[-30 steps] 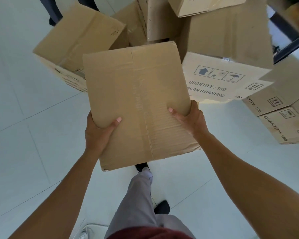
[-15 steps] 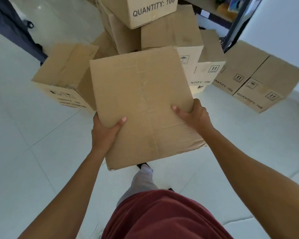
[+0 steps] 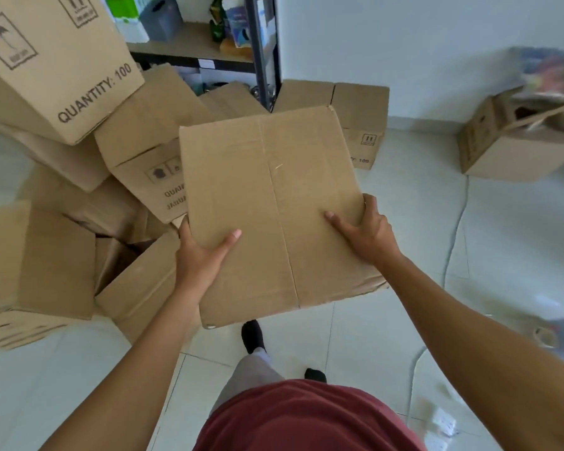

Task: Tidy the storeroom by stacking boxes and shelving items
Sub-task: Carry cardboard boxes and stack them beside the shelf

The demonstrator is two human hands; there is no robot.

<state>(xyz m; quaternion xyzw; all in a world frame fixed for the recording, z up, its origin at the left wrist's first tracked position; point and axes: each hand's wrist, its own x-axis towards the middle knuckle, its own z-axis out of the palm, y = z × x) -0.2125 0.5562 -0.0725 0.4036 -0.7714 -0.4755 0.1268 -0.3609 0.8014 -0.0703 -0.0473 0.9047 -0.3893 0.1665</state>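
Observation:
I carry a closed brown cardboard box [image 3: 274,196] in front of my body, above the tiled floor. My left hand [image 3: 202,255] grips its left side, thumb lying on the top face. My right hand [image 3: 365,232] grips its right side, thumb on top as well. The fingers of both hands are hidden under the box. A leaning heap of similar boxes [image 3: 62,76] printed "QUANTITY: 100" fills the left. Two more boxes [image 3: 355,102] stand on the floor against the white wall just beyond the carried one.
A dark metal shelf unit [image 3: 261,50] with assorted items stands behind the heap. An open box [image 3: 515,141] with colourful contents sits at the right by the wall. A white cable [image 3: 453,242] runs across the floor on the right. My feet [image 3: 251,336] are below the box.
The view has swung to the right and risen: the box heap slid left, the shelf and the open box at the right came into sight. My grip on the carried box is unchanged.

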